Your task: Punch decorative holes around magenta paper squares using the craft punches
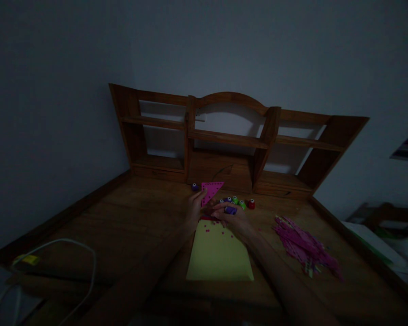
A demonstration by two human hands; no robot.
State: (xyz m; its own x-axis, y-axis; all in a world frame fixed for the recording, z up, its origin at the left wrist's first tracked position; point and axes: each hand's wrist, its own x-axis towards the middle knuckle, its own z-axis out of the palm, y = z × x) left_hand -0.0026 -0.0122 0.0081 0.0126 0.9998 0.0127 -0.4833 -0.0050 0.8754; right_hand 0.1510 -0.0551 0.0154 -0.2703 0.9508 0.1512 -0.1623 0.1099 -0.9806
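Note:
My left hand (194, 209) pinches a pink paper triangle (211, 190) whose edges are lined with small punched holes. Just to its right, my right hand (234, 217) is closed around a purple craft punch (230, 210). Below both hands lies a pale yellow sheet (220, 258), with several tiny pink punched bits scattered over its upper part. Behind my right hand stand several small craft punches, among them a green punch (242, 205) and a red punch (251, 204). A dark purple punch (195, 186) sits behind my left hand.
A heap of pink paper strips (306, 244) lies on the right of the wooden desk (136, 226). Wooden shelves (224, 138) rise along the back. At left, a white cable (93, 262) loops near a yellow object (29, 259). The room is dim.

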